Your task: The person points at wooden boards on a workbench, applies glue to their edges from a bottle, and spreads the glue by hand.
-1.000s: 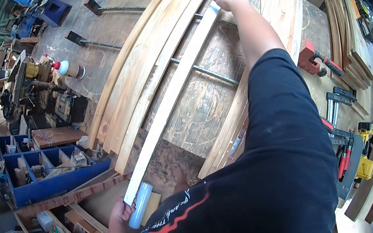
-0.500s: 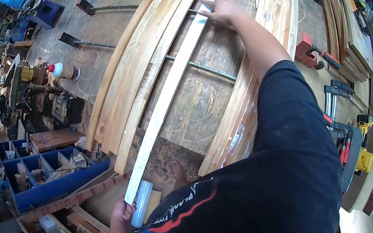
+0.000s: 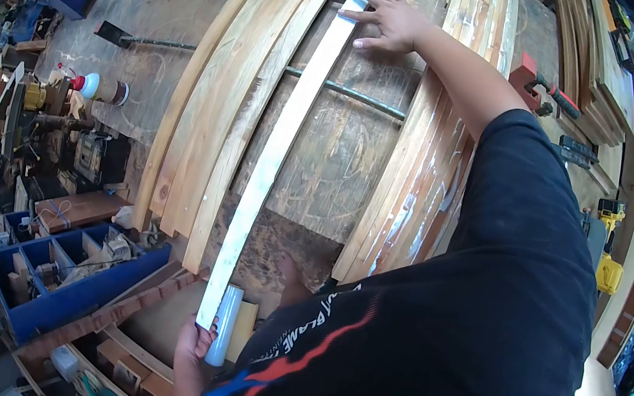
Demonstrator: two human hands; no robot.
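A long pale strip with a glossy surface [image 3: 282,137] runs from the top middle down to the lower left. My right hand [image 3: 390,21] lies over its upper part, fingers spread and palm down. At the lower end, my left hand [image 3: 197,340] has its fingers closed round the strip's tip. Beside that hand is a bluish translucent roll [image 3: 224,326]. Long wooden boards [image 3: 220,96] lie left of the strip, and more boards with white smears [image 3: 412,189] lie right of it.
Metal clamp bars [image 3: 352,94] cross the worktop. A red clamp [image 3: 528,80] and yellow-black tool [image 3: 608,270] lie at the right. Left are a white bottle with a red cap [image 3: 103,88] and a blue compartment box [image 3: 85,310]. A bare foot [image 3: 292,268] shows below the worktop.
The view has shifted, so the boards and tools sit farther left or higher. The strip's far end now shows beyond my right hand. My left hand keeps its hold on the near end.
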